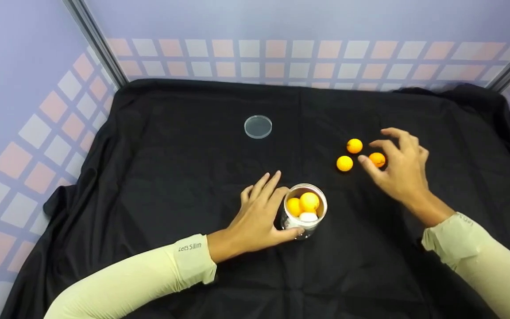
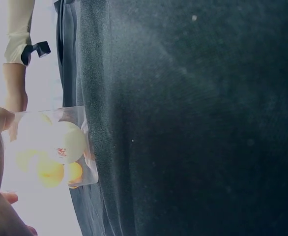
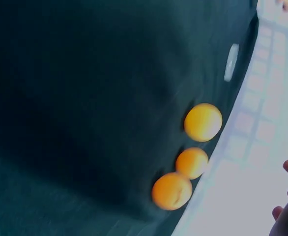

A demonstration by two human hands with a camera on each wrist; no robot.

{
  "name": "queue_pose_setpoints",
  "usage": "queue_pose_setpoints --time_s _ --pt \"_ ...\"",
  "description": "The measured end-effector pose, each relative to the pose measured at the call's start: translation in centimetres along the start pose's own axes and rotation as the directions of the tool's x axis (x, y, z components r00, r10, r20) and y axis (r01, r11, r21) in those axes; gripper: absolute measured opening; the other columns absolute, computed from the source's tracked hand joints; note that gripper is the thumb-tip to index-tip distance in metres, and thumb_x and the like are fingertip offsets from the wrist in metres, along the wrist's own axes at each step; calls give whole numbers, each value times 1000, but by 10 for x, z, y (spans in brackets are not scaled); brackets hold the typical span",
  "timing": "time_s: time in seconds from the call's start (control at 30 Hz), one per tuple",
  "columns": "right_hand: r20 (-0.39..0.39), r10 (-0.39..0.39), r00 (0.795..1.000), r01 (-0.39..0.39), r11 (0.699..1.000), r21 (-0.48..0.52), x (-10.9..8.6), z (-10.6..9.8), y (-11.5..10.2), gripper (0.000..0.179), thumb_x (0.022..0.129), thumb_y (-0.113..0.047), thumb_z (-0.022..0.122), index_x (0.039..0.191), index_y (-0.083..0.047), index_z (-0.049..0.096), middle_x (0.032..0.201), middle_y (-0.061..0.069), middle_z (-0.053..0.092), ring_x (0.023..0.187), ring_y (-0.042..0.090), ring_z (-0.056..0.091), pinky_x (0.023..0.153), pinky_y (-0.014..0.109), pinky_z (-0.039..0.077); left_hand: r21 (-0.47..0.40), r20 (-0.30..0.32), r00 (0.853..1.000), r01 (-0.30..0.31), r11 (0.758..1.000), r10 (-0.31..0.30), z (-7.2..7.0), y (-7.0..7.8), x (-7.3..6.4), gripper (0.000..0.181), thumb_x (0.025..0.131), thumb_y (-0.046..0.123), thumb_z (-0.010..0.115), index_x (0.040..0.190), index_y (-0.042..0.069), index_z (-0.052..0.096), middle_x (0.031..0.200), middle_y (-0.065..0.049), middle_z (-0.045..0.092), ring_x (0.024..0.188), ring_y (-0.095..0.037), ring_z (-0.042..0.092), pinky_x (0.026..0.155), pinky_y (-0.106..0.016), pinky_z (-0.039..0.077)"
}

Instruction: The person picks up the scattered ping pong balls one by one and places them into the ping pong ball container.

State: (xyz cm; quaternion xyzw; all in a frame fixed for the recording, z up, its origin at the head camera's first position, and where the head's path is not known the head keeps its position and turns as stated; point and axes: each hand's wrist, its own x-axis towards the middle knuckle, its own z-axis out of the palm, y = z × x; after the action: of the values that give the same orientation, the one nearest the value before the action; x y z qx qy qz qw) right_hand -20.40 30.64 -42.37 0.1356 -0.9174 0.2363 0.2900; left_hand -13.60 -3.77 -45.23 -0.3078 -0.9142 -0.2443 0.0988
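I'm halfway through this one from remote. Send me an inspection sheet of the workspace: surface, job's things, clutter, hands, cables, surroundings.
Surface: black cloth, wrinkled in places.
Container: clear jar, open-topped, holding at least two orange balls and a white ball.
Loose balls: three, all orange, on the cloth.
Lid: clear round lid lying apart, farther back than the jar.
Clutter: nothing seen.
Left hand: holds the jar, thumb on its near side.
Right hand: fingers bent, by the loose balls, gripping none.
Cables: nothing seen.
Surroundings: pale wall panels with pink and white squares; metal posts at the corners.
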Motion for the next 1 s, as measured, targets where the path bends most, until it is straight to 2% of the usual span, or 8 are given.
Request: queue_pose_setpoints --time_s 0.3,0.53,0.73,1.0 --pt "62 123 991 -118 990 -79 2 3 36 44 89 -40 77 113 -5 70 145 15 50 129 45 42 95 69 26 -1 4 1000 1 1000 -1 0 1 0 75 80 66 71 134 18 53 164 -13 35 152 -38 31 105 -61 33" --pt "166 207 964 -182 971 -156 -1 8 55 51 91 -46 72 122 -5 68 148 17 45 133 46 37 97 71 23 -7 -1 1000 -3 1000 3 0 1 1 74 79 65 72 134 18 54 164 -14 36 150 -40 33 105 -60 33" --pt "251 246 936 -197 959 -205 -5 14 66 60 92 -53 69 125 -3 66 150 19 43 134 47 33 97 74 20 -8 3 1000 1 1000 -1 1 1 0 74 80 67 71 134 18 53 165 -13 35 152 -37 31 105 -60 33" --pt "270 240 933 -184 959 -218 -10 18 71 61 90 -55 71 120 -2 68 148 20 44 133 47 34 96 74 20 3 -11 1000 -9 1000 9 2 0 1 74 79 66 72 133 18 54 164 -14 36 151 -37 32 104 -60 34"
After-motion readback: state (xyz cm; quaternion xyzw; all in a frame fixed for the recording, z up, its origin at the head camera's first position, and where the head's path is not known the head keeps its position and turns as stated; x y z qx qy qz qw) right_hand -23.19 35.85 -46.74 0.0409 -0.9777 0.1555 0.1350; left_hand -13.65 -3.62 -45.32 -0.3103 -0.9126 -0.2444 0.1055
